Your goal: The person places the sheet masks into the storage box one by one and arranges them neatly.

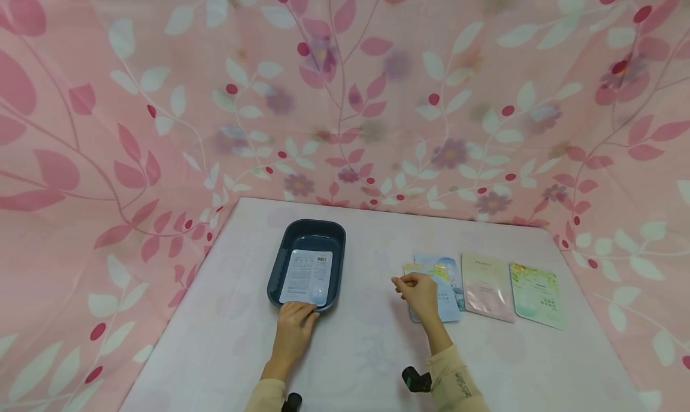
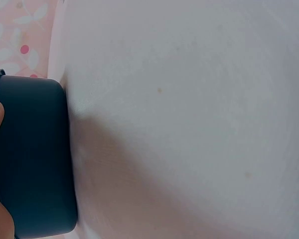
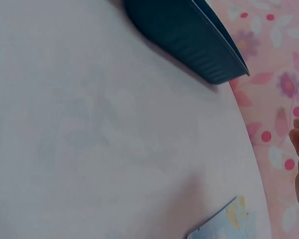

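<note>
Left hand (image 1: 293,335) at a dark blue tray (image 1: 315,241), right hand (image 1: 423,293) above two overlapping blue packets (image 1: 448,303).
On the left of the desk (image 1: 366,346), a white printed packet (image 1: 304,280) lies inside the tray, whose near rim the left fingers pinch; farther right, the other hand's fingers are curled and pressed together, then come a beige-pink packet (image 1: 487,287) and a green packet (image 1: 537,293).

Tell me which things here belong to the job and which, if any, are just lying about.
Likely the job: dark blue tray, held by the left hand; barcoded packet inside; two overlapping blue packets; pink packet, green packet, untouched.

Likely just surroundings: white tablecloth; floral fabric backdrop.
</note>
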